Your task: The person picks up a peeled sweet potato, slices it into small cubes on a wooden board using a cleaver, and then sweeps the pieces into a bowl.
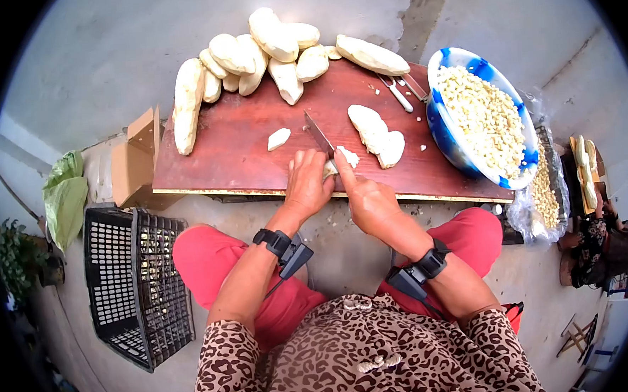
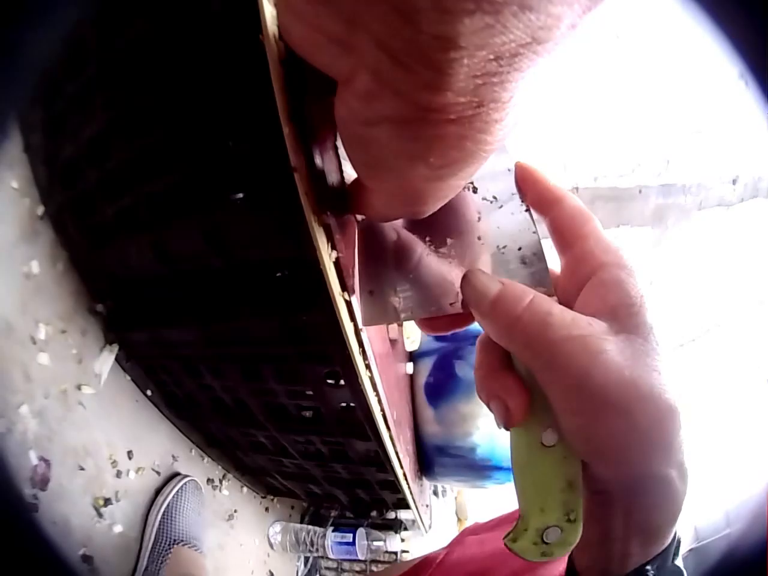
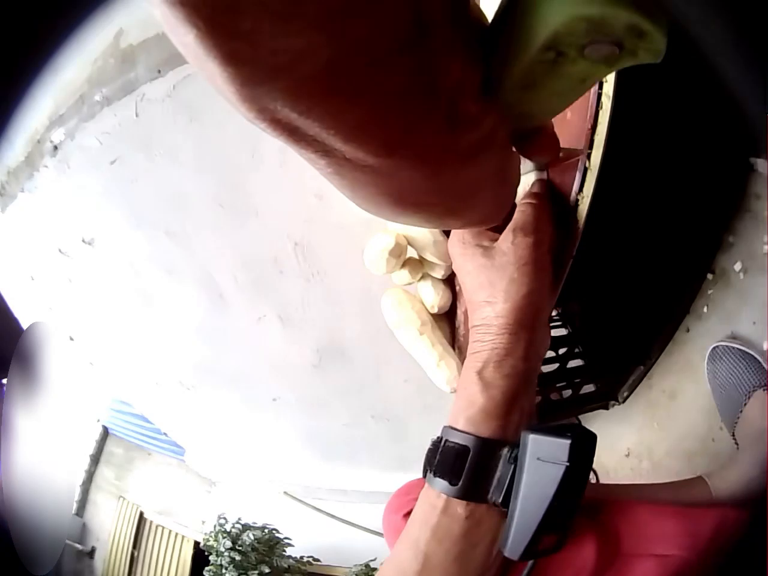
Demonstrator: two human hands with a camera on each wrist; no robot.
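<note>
My right hand grips a broad-bladed knife by its green handle, with the index finger stretched along the blade. Beside the blade, my left hand holds a small piece of peeled white root on the red-brown board near its front edge. Most of that piece is hidden by the fingers. Small cut bits lie just right of the blade. One loose chunk is to the left, and larger cut pieces are to the right.
Several whole peeled roots are heaped along the board's back edge. A small white-handled knife lies back right. At right stands a blue-and-white basin full of diced pieces. A black crate and cardboard box are at left.
</note>
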